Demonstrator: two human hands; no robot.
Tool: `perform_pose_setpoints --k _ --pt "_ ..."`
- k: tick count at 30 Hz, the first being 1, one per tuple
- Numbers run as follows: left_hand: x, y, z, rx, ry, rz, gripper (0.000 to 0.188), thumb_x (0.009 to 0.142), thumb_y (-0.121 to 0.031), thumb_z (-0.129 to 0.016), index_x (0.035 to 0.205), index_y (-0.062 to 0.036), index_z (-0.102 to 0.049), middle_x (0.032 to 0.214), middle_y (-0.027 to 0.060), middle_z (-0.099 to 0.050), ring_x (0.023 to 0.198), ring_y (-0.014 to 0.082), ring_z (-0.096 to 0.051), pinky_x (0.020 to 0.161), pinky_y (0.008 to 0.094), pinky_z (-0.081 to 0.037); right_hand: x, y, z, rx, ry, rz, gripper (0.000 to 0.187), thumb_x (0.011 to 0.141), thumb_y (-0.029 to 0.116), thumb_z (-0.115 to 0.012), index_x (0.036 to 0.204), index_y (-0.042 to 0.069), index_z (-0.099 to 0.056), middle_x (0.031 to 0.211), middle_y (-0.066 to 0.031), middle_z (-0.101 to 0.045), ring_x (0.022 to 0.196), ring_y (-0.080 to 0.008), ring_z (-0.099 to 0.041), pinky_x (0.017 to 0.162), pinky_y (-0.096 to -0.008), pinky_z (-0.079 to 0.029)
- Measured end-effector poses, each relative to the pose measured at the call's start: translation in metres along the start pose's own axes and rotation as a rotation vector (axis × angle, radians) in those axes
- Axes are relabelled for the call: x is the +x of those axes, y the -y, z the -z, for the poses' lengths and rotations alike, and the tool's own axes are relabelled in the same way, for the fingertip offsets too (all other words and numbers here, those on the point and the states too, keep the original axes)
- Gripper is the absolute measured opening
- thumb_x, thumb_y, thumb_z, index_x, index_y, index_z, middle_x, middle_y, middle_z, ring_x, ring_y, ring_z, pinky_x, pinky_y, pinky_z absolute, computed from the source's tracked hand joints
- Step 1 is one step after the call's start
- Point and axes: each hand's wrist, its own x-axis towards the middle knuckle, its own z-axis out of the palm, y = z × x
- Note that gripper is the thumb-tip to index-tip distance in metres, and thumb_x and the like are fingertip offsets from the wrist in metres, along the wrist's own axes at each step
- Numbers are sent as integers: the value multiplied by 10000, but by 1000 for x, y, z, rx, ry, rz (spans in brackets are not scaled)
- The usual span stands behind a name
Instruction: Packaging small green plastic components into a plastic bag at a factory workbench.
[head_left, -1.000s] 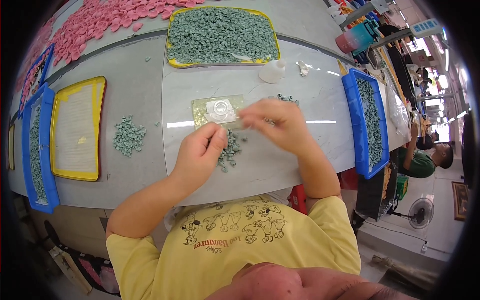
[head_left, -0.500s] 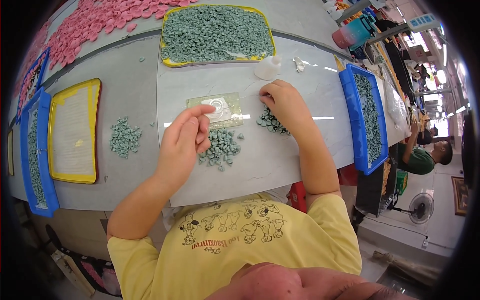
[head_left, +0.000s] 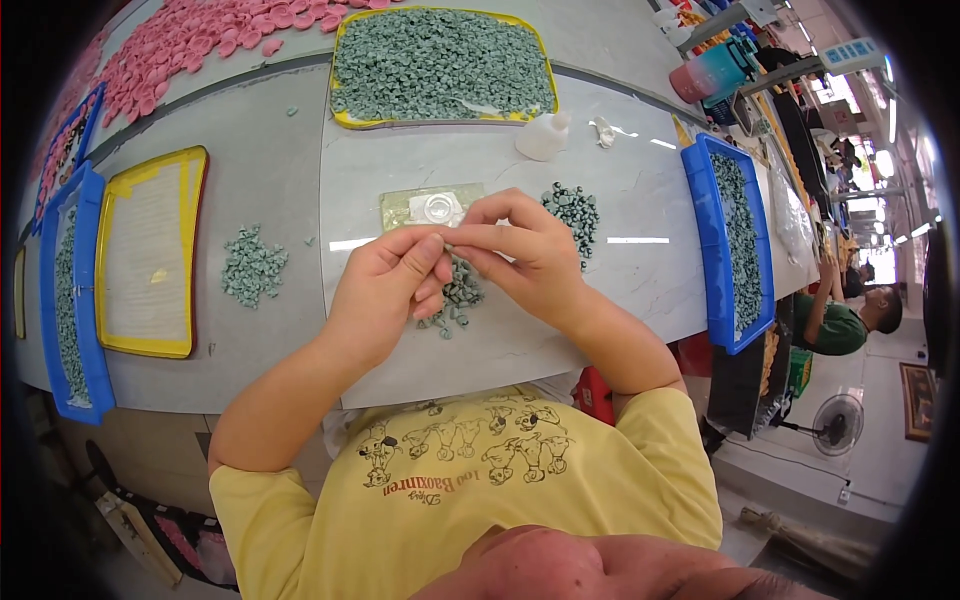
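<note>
My left hand and my right hand meet fingertip to fingertip over the table. Both pinch a small green piece that is mostly covered by the fingers. Under the hands lies a loose pile of small green pieces, partly hidden. Just beyond them, a small clear round dish rests on a white patch atop a greenish flat block. Right of my right hand is another pile of darker-looking green pieces.
A yellow-rimmed tray full of green pieces stands at the back, beside a white squeeze bottle. Blue bins flank the table. Left are a yellow-rimmed tray and a green pile. Pink cup-like pieces lie far left.
My right hand has left the right-hand pile and moved left to meet my left hand. My left hand has come slightly right and down, its fingers now pinched together with the right's.
</note>
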Motion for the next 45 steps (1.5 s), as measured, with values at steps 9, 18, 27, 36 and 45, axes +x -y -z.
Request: perform_pose_setpoints --k 9,18,27,36,45 --pt "-5 -24 1 206 -83 -99 163 892 -142 -541 968 2 -534 710 30 -538 494 53 -393 439 183 -325 20 6 -2 -127 -88 326 279 617 -53 -698 883 4 -636 787 -82 -606 657 -204 -585 545 -277 -469" --pt "-11 -51 -7 246 -235 -157 183 912 -145 -498 994 1 -570 686 -21 -441 521 46 -343 475 190 -323 43 8 13 -399 30 323 325 605 -25 -667 925 22 -635 818 -61 -589 699 -205 -555 598 -295 -440" --pt "-6 -41 29 185 -226 -197 225 917 -139 -456 1048 3 -570 697 -31 -424 559 48 -355 504 184 -306 42 -9 -15 -554 67 416 345 640 68 -570 976 9 -627 858 -66 -563 742 -216 -554 635 -317 -457" --pt "-4 -42 32 68 -286 -289 186 917 -130 -477 1010 13 -552 743 -1 -494 561 53 -366 507 175 -318 47 -7 -27 -568 88 439 341 645 74 -576 975 5 -626 867 -73 -560 744 -223 -558 638 -320 -459" --pt "-14 -38 25 124 -212 -260 138 924 -135 -470 922 -5 -516 736 28 -535 545 57 -363 487 183 -318 36 14 -28 357 -49 -506 139 789 52 -634 908 -19 -633 790 -47 -608 688 -117 -552 635 -236 -443"
